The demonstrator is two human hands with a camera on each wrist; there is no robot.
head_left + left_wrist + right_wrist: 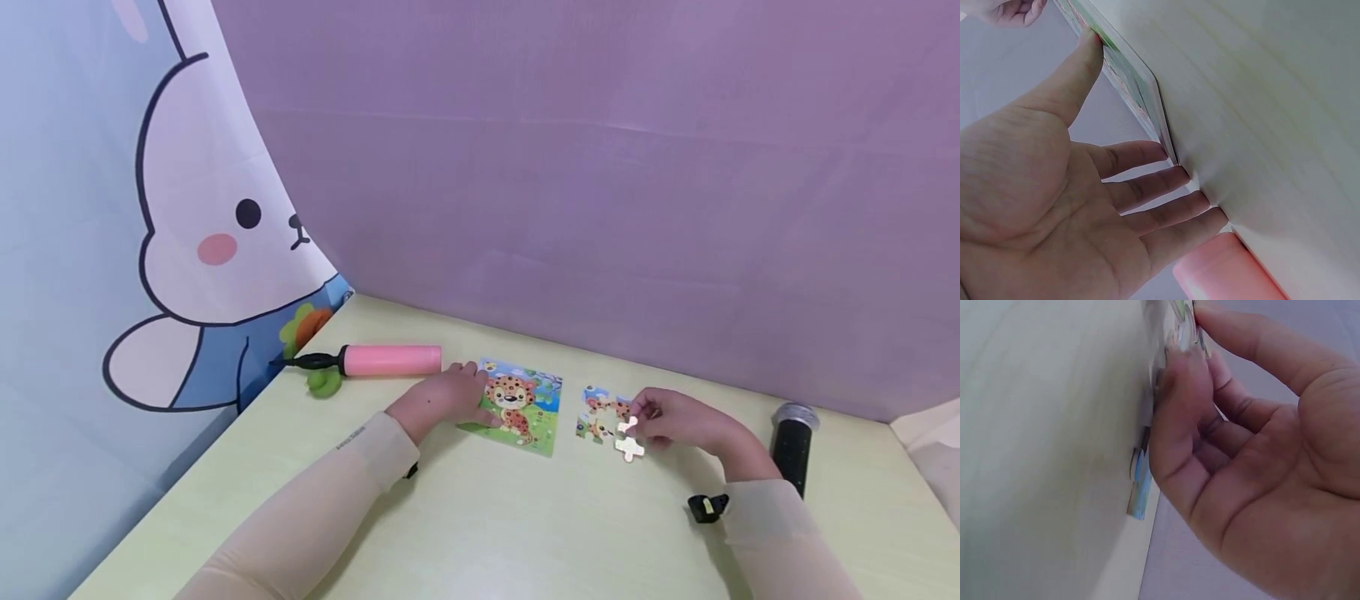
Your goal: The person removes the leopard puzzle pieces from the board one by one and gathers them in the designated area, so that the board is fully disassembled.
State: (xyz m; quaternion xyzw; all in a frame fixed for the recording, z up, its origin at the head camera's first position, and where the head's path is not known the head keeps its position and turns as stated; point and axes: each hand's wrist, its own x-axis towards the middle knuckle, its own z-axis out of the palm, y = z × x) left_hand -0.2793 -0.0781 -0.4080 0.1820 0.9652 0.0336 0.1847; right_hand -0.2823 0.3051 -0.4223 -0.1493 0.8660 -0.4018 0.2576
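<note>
My left hand [448,397] rests at the left edge of a square leopard picture card [525,421]. In the left wrist view its fingers are extended, tips on the table, and the thumb lies along the card's side. Right of the card, several joined jigsaw pieces [592,427] show part of a similar leopard. My right hand [678,427] pinches a jigsaw piece [1185,334] between thumb and fingers, beside the joined ones. Just below it, a pale jigsaw piece [628,450] lies on the table.
A pink hand pump [392,360] with a black nozzle lies left of my left hand, a small green object [324,383] beside it. By my right forearm is a black cylinder [792,450] with a silvery top. A purple cloth [600,208] hangs behind the table.
</note>
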